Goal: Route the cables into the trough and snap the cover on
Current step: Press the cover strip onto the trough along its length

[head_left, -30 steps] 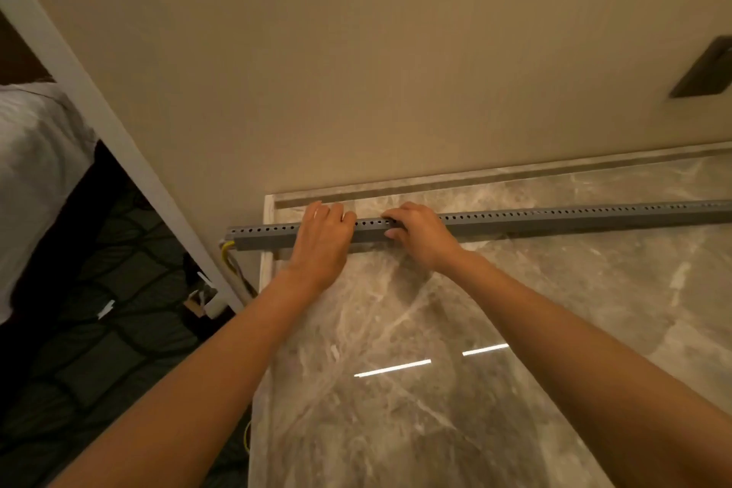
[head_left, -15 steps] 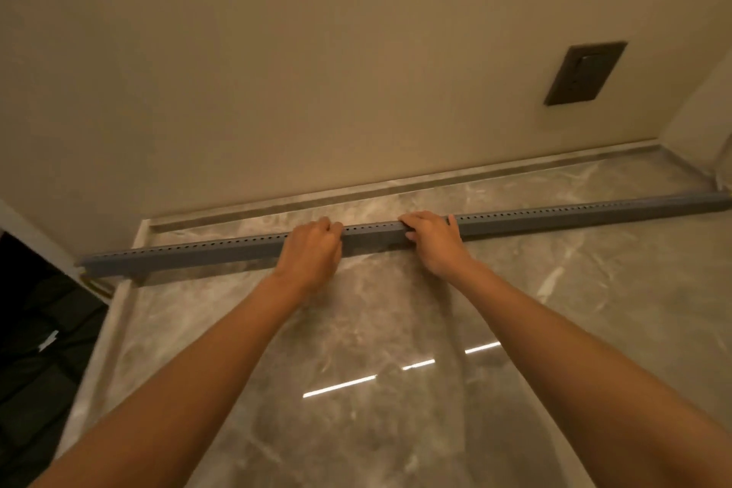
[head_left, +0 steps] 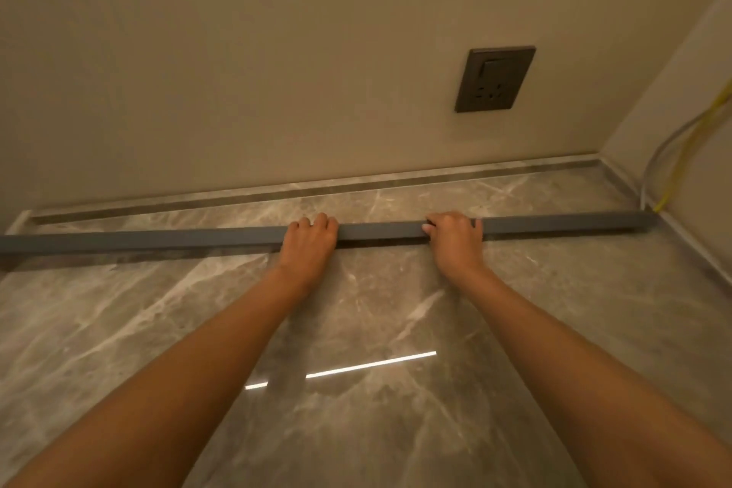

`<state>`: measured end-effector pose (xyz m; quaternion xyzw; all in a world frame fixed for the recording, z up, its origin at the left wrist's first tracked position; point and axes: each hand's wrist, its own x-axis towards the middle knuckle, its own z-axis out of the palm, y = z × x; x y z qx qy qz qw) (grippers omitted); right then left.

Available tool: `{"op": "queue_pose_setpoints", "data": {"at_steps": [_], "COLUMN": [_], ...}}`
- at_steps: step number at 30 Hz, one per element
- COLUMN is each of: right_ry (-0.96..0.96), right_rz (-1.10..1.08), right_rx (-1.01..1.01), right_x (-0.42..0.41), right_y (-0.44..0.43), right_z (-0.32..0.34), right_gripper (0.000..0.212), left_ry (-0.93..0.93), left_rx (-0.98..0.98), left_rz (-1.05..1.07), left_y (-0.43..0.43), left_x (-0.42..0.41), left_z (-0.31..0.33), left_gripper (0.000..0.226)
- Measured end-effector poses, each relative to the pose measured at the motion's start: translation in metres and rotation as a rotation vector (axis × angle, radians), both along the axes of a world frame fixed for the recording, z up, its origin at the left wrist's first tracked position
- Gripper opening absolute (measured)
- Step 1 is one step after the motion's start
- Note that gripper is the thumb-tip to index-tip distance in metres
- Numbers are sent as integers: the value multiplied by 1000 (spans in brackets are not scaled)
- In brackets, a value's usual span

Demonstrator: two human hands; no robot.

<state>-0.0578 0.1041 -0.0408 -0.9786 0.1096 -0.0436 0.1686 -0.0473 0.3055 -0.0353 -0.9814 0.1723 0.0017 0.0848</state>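
Hands now wider apart along grey cable trough (head_left: 158, 240) than half second ago. Trough lies flat on marble worktop (head_left: 356, 329), parallel to wall, right end just beside yellow and white cables (head_left: 673, 170) in corner. Left hand (head_left: 309, 246) and right hand (head_left: 455, 242): fingers (head_left: 321, 220) curled over trough top, gripping it. Judgement: light, long plastic, likely bows; hold two spaced points near middle; may slide on polished stone.

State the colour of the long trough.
The trough is plain grey, best seen in the head view.

Beige wall (head_left: 277, 51), dark socket plate (head_left: 495, 79), glossy floor (head_left: 356, 428), perhaps marble
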Motion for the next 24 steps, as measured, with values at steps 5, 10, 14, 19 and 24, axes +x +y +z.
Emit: {"op": "queue_pose_setpoints", "data": {"at_steps": [5, 10, 14, 19, 24], "right_ry": [-8, 18, 67, 61, 87], "right_rz": [-15, 56, 2, 45, 119], "right_rx": [188, 124, 22, 2, 0], "right_x": [4, 14, 25, 42, 59], "right_y": [-32, -49, -58, -60, -92], "right_z": [4, 7, 5, 5, 10], "right_gripper": [36, 22, 17, 16, 17], "left_ry": [88, 10, -68, -45, -51], "left_rx": [-19, -136, -228, -184, -148], "left_rz": [102, 95, 70, 99, 165], "left_y": [-9, -10, -7, -11, -21], "left_x": [15, 20, 21, 34, 42], "left_z": [-4, -12, -21, -17, -18], "left_gripper": [35, 31, 31, 32, 35]}}
